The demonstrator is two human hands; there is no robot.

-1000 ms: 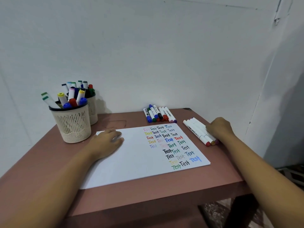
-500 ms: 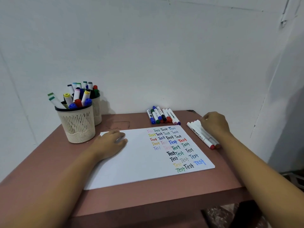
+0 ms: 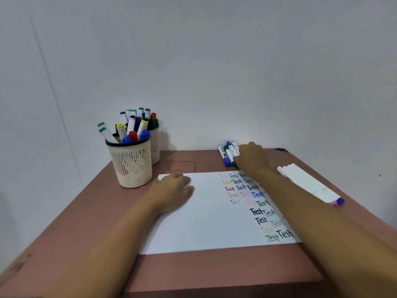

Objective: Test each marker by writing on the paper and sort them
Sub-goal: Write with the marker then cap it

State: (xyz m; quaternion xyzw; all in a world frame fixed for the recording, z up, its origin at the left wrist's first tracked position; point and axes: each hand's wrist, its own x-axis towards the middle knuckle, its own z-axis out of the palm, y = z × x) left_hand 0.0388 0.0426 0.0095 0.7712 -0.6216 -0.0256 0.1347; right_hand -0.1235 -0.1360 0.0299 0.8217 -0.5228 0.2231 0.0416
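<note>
Right hand (image 3: 251,158) upper centre-right of frame, fingers draped over right part of marker row (image 3: 227,154) above paper's top edge; cannot tell whether it has hold of one. Left hand (image 3: 175,190) flat, fingers relaxed, pressing paper (image 3: 204,222) at frame centre. White markers (image 3: 307,181) lie right of paper.

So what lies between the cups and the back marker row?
Only bare table with a faint rectangular mark on it, as the head view shows.
</note>
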